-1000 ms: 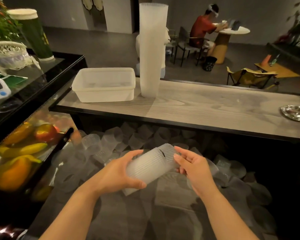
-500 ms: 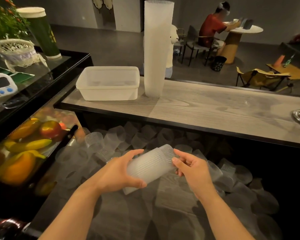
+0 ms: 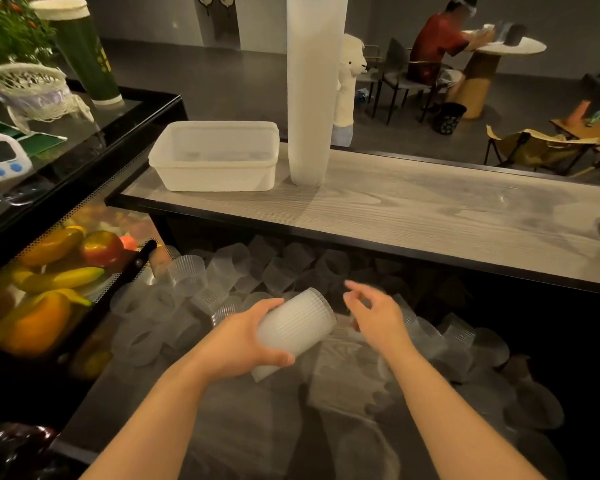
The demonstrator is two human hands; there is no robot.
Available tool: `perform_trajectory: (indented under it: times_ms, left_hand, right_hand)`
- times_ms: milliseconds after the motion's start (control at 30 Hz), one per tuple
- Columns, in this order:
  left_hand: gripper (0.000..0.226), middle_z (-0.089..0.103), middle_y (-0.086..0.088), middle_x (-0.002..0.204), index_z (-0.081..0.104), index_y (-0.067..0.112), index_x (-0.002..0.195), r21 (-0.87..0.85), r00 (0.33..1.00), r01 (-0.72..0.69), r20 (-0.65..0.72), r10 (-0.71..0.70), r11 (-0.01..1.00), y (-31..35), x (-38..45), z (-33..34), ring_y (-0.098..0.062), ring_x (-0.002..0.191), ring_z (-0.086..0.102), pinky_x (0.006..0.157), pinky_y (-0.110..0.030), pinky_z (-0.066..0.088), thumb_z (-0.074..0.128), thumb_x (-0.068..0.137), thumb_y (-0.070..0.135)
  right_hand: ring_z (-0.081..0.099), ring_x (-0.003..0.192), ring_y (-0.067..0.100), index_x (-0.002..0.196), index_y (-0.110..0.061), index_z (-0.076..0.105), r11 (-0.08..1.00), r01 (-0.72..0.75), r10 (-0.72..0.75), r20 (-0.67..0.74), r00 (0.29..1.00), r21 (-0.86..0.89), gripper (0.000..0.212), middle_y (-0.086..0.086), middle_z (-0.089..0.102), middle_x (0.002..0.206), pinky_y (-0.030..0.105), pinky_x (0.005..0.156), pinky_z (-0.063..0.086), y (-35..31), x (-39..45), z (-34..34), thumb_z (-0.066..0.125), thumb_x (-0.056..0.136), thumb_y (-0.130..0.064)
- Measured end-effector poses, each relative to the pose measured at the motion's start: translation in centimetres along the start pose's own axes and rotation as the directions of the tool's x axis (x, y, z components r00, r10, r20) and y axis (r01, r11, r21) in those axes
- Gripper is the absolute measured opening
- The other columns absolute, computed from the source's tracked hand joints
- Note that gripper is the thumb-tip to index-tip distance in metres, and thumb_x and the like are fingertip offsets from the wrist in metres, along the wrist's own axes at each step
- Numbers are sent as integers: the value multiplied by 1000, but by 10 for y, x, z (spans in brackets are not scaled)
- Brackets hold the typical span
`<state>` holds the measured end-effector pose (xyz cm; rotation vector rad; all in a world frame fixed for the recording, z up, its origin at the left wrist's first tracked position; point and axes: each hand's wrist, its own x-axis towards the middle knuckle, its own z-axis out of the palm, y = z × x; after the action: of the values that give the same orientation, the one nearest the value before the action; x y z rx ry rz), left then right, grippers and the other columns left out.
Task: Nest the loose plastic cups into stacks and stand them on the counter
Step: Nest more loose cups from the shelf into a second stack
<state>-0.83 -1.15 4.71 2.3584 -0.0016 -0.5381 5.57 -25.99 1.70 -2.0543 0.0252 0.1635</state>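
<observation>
Grey wood-grain surface [image 3: 430, 216] runs across the middle of the frame, with a dim café floor behind it and a seated person in a red top [image 3: 433, 46] at a round table in the upper right. On that surface, upper centre, stands the tall white column of nested ribbed cups [image 3: 314, 88], upright, just beside a white rectangular plastic tub [image 3: 215, 155] on its left. Below the surface's black edge, a heap of loose clear ribbed plastic cups [image 3: 222, 271] fills the lower shelf from centre to right. At the left edge a glass case shows yellow and orange fruit [image 3: 49, 271].

My right hand [image 3: 378, 313] was touching the rim end of the short stack half a second ago; it has now come away and hangs just beside it, fingers loosely spread and holding nothing, blurred with motion. I judge the last cup is seated and this hand is heading for another loose one from the heap.

My left hand [image 3: 243, 337] wraps the short frosted stack of ribbed cups [image 3: 295, 330] around its lower half, thumb in front, fingers behind. It lies tilted in the lower centre, rim end toward the upper right, above the heap. It is much shorter than the standing column, so more nesting seems due before it goes up.
</observation>
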Motion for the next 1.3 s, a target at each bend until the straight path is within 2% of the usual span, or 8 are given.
perform_trajectory:
  times_ms: [100,300,467,600,733,933,1067,1300]
  left_hand:
    - [100,47,17,129,25,50,149,9,1000,10,18,-10,1000,1,2,6,-5,104,55,83,-28,59,83,67,57]
    - [101,45,16,132,24,51,149,0,1000,8,25,-8,1000,2,2,6,-7,108,53,86,-30,59,83,67,57]
    - [103,45,15,133,23,52,149,-18,1000,13,16,-13,1000,-1,0,3,-7,109,53,86,-29,58,82,66,59]
    - [102,45,17,132,23,54,148,-62,1000,2,28,0,998,1,0,4,-6,108,54,86,-28,58,83,66,59]
    - [98,45,19,131,23,55,147,-88,998,-43,40,47,995,10,0,7,-5,110,53,88,-26,55,84,70,53]
    - [93,45,29,131,28,63,138,-142,989,-119,71,131,983,23,3,6,-4,115,54,96,-32,53,87,66,56]
    - [96,47,29,130,29,58,144,-130,986,-141,69,151,981,31,8,11,-4,115,54,96,-28,51,87,67,53]
    - [92,48,24,126,32,54,145,-64,983,-170,61,174,983,43,18,21,-2,109,53,85,-20,47,86,71,47]
  right_hand:
    - [51,122,28,143,-17,44,834,-119,126,-24,992,-539,46,10,47,139,36,98,43,26,36,-3,50,100,-30]
    - [56,114,31,125,-4,57,679,-107,124,-31,992,-726,38,17,62,122,36,90,47,55,52,-6,50,101,-32]
    - [61,90,22,87,-20,64,855,-152,93,-143,985,-496,31,4,65,98,34,78,51,38,41,-16,55,95,-48]
    - [60,85,17,81,-17,64,989,-131,139,-143,980,64,35,4,62,96,34,78,51,11,8,-24,56,94,-48]
    - [68,96,25,97,-8,68,774,-217,202,93,975,594,29,11,73,101,42,89,56,-5,-25,-27,55,98,-34]
    - [67,96,25,97,-8,72,731,-233,214,109,971,642,29,11,73,100,42,90,55,-2,-42,-31,54,98,-30]
    - [66,104,23,98,-15,71,836,-159,160,45,986,525,23,6,71,102,37,90,56,-1,-52,-36,55,98,-31]
    - [45,115,-23,124,-54,50,950,-90,55,123,991,299,28,-42,52,119,8,96,40,1,-68,-31,41,98,-46]
